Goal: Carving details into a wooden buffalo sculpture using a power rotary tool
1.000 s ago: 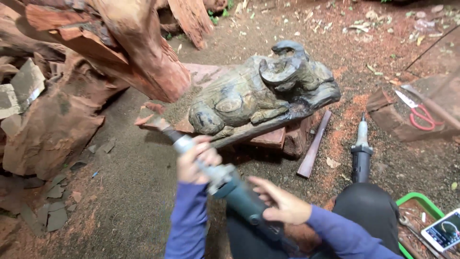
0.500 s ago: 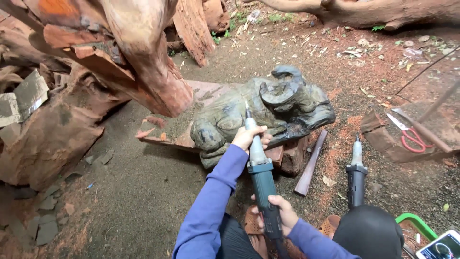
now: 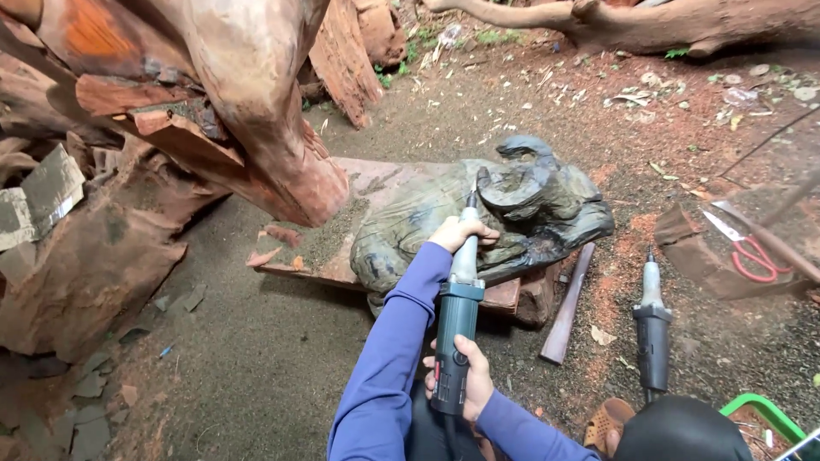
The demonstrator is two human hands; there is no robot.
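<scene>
Soft, even daylight here, no hard shadows, only a faint dark patch under the slab just below the left hand [image 3: 457, 232]. No glare anywhere. Sharp around both hands; far corners bend and smear slightly, and the dark lower-right edge sits blurred.

The left grip [image 3: 459, 232] holds the grinder [image 3: 458, 324] near its tip, and the right grip [image 3: 465, 381] holds its rear. The carving [image 3: 427, 222] lies before them, on a board [image 3: 367, 183]. A second grinder [image 3: 653, 324] and scissors [image 3: 743, 249] lie to the right.
</scene>
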